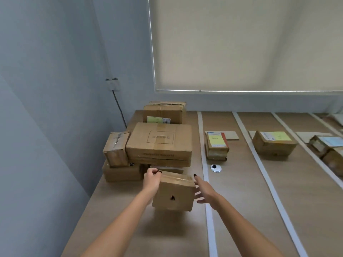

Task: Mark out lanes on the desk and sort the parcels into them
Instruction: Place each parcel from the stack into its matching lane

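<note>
A small brown cardboard parcel [173, 191] hangs above the wooden desk [130, 229], its near face showing a small dark hole. My left hand [151, 179] grips its upper left edge with curled fingers. My right hand [203, 190] lies against its right side, fingers spread and fairly straight. Behind it stands a pile of unsorted parcels [159, 143] at the desk's left. White tape strips [206, 182] mark lanes across the desk. One parcel with a yellow note [216, 145] sits in the first lane, another [274, 144] in the second.
More parcels [330, 147] lie in the lanes at the far right. A round white cable grommet [215, 167] sits in the first lane. The grey wall, with a socket and a cable [118, 108], borders the desk's left edge. A window blind hangs behind.
</note>
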Available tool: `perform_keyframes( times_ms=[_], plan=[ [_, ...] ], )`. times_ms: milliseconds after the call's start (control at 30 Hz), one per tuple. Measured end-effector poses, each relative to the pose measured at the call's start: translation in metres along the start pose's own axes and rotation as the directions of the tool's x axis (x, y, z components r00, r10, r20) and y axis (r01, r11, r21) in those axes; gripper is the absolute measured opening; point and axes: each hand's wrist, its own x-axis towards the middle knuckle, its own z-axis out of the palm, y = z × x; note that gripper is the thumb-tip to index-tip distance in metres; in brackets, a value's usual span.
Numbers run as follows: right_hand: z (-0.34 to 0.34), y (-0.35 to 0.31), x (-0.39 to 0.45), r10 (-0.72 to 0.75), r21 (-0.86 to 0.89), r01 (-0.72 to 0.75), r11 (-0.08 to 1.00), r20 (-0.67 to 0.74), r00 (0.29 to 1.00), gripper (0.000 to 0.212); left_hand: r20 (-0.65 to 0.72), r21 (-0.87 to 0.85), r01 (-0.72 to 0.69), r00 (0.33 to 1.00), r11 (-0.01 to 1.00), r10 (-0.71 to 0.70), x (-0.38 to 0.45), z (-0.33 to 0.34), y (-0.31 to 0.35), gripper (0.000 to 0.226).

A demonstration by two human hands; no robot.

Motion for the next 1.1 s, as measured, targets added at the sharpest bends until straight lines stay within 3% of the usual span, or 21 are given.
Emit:
perform_keyframes(
  times_ms=[200,333,533,733,933,1100],
  plan=[
    [-0.107,0.026,-0.033,-0.029,0.265,0.053,0.963,-0.097,0.995,0.035,-0.051,-0.159,-0.026,0.999,0.987,0.019,-0.059,0.1,0.05,0.032],
    [-0.158,0.043,-0.045,-0.07,0.34,0.129,0.932,-0.182,0.981,0.03,-0.054,-0.236,-0.044,0.998,0.971,0.032,-0.085,0.145,0.073,0.033],
    [-0.196,0.071,-0.051,-0.067,0.338,0.142,0.93,-0.225,0.972,0.015,0.047,-0.177,-0.042,0.998,0.983,0.051,-0.105,0.179,0.089,0.046],
    [-0.208,0.084,-0.045,-0.093,0.315,0.167,0.934,-0.239,0.967,0.036,0.252,-0.191,-0.09,0.958,0.977,0.138,-0.107,0.19,0.084,0.043],
    [-0.218,0.092,-0.042,-0.129,0.302,0.217,0.928,-0.285,0.95,0.041,0.27,-0.19,-0.1,0.951,0.977,0.15,-0.094,0.207,0.078,0.057],
    [-0.245,0.107,-0.039,-0.104,0.326,0.219,0.92,-0.334,0.937,0.035,0.306,-0.18,-0.096,0.94,0.979,0.149,-0.096,0.242,0.081,0.049]
  ],
)
